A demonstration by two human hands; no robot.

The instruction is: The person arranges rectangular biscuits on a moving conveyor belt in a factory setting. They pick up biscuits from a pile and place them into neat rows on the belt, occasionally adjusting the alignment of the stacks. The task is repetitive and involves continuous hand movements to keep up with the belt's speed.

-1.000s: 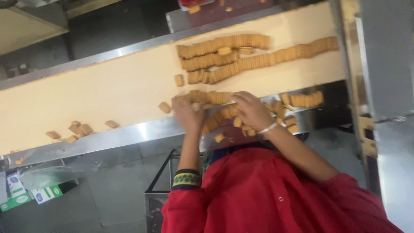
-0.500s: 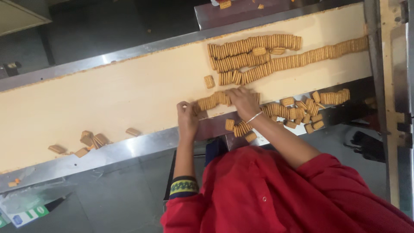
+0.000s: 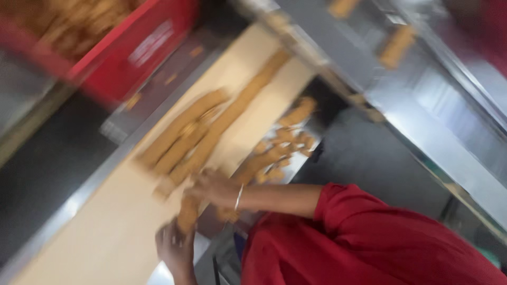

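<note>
Now gathering: left hand (image 3: 176, 247) and right hand (image 3: 214, 186) closing around short biscuit stack (image 3: 186, 212) at near edge of cream conveyor belt (image 3: 105, 232). Next move probably needing even squeeze, level lift.

Biscuit rows (image 3: 211, 126) on the belt (image 3: 105, 232), crate (image 3: 137, 47) behind, loose biscuits (image 3: 280, 148) right

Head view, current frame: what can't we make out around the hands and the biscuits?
- Head view, motion blur: the grip of the left hand and right hand on the biscuit stack between them; no biscuit count.
- Red crate: cut off by the top edge, contents smeared.
- Belt: loose biscuits merge into streaks.
</note>
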